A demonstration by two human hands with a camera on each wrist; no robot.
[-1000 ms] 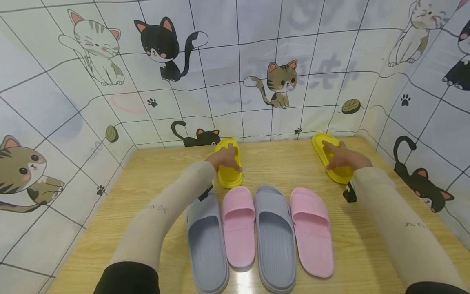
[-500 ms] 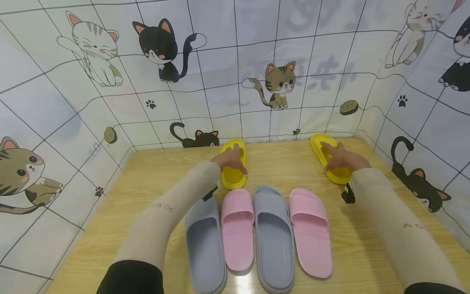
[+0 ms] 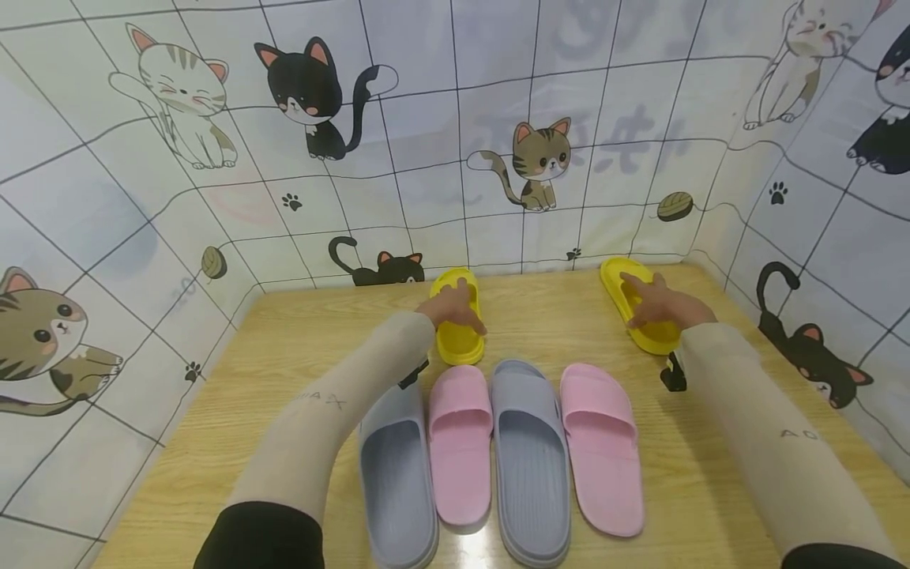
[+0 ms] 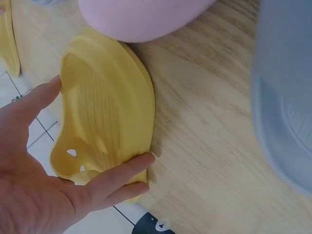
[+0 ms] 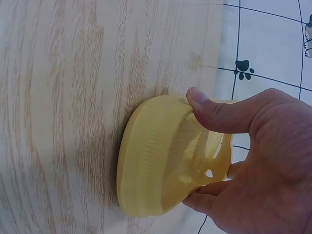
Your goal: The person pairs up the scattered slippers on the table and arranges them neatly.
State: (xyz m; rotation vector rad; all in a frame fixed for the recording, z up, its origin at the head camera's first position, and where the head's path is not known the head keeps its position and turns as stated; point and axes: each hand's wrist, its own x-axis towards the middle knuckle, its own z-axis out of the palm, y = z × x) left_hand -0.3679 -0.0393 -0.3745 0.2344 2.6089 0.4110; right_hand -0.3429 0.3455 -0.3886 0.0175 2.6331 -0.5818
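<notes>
At the back of the wooden surface, my left hand (image 3: 455,307) grips a yellow slipper (image 3: 460,348) across its width. In the left wrist view the thumb touches one edge of that slipper (image 4: 131,97), and fingers (image 4: 119,178) lie along the opposite edge. My right hand (image 3: 659,305) holds the other yellow slipper (image 3: 656,340), which lies at a slant by the back right. The right wrist view has the thumb on one rim of this slipper (image 5: 144,161) and fingers curled against the other side. Both yellow slippers lie on the wood.
In front stands a row: a grey slipper (image 3: 398,482), a pink slipper (image 3: 460,466), another grey slipper (image 3: 533,474) and another pink slipper (image 3: 604,466). The left pink toe is close to the left yellow slipper. A cat-print wall (image 3: 498,237) encloses the wooden surface (image 3: 298,340).
My left hand has slid the left yellow slipper slightly to the right along the back. The right hand and its yellow slipper have stayed in place.
</notes>
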